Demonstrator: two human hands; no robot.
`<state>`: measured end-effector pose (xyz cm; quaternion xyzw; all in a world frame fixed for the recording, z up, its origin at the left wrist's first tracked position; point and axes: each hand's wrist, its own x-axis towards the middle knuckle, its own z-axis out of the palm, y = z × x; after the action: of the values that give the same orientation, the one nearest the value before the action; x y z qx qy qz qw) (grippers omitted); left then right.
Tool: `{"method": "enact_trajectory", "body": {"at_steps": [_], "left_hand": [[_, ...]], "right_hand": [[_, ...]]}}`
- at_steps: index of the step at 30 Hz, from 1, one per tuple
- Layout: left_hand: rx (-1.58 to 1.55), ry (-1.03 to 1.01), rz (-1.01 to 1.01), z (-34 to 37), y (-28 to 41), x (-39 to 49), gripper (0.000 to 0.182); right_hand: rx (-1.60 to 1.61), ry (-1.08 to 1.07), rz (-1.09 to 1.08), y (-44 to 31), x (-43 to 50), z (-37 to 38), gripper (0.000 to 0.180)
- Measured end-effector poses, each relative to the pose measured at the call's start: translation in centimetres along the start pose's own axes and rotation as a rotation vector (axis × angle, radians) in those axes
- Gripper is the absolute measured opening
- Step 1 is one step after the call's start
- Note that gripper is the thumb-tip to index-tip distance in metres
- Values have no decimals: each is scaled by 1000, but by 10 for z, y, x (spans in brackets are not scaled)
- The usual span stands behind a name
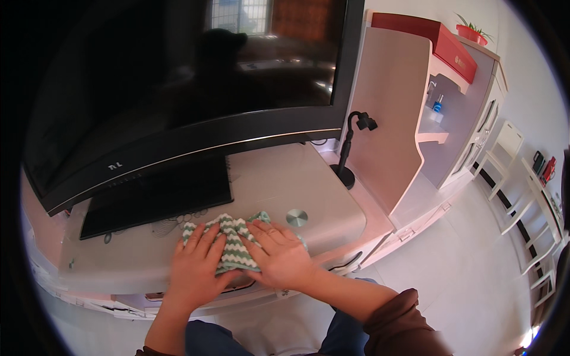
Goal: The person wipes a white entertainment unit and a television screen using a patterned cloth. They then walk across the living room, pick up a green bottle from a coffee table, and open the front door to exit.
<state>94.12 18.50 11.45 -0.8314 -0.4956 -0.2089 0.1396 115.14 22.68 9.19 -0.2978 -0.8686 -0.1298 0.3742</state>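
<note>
A green-and-white striped cloth (236, 247) lies bunched near the front edge of the glossy light-coloured cabinet top (271, 187). My left hand (196, 262) holds its left side, fingers spread over the fabric. On the right side my right hand (282, 256) grips the cloth, its knuckles raised. Both thumbs come close together at the cloth's near edge. Part of the fabric is hidden under my palms. A round metallic disc (297, 218) sits on the surface just beyond my right hand.
A large black television (196, 129) stands behind the cloth on a flat black base (160, 200). To its right are a black gooseneck holder (346, 151) and a tall pale side panel (387, 102). White chairs (501, 151) line the far right wall.
</note>
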Motion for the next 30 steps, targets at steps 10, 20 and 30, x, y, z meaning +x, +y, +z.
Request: {"method": "enact_trajectory", "body": {"at_steps": [10, 20, 30], "left_hand": [[16, 47, 105, 30, 63, 54, 70], [57, 134, 15, 44, 105, 66, 65], [139, 238, 36, 51, 143, 81, 42]], "right_hand": [[-72, 23, 120, 67, -37, -48, 59], [-11, 14, 57, 87, -53, -62, 58], [97, 44, -44, 119, -81, -77, 51]]}}
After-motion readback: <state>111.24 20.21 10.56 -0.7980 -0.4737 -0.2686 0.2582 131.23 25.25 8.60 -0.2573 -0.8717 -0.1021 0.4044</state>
